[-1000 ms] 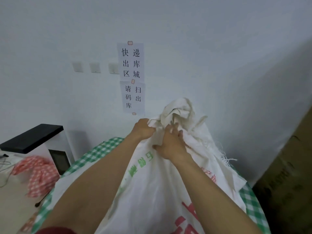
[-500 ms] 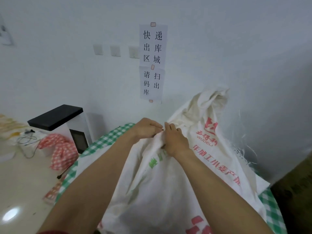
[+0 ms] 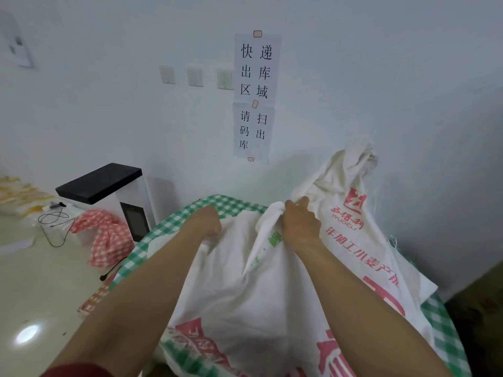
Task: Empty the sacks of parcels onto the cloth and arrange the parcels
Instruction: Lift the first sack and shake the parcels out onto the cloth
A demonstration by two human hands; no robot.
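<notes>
On green checked cloth (image 3: pixel 174 221): white sack (image 3: pixel 245 295), sprawled over most of it, so cloth shows only at edges. Fist of left hand (image 3: pixel 208 221) digs into sack fabric, fingertips buried out of sight. Bent fingers of right hand (image 3: pixel 300 223) pinch raised fold of sack. Sack contents hidden. Red-printed part near wall: same sack or second one, cannot tell. Sack bottom cut off by frame. Beside table, left: red checked cloth (image 3: pixel 106 235), bunched.

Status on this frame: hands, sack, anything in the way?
Both busy: left hand grips white sack fabric, right hand pinches a fold. Sack sits on green checked cloth; no parcels visible. Nothing in the way.
</notes>
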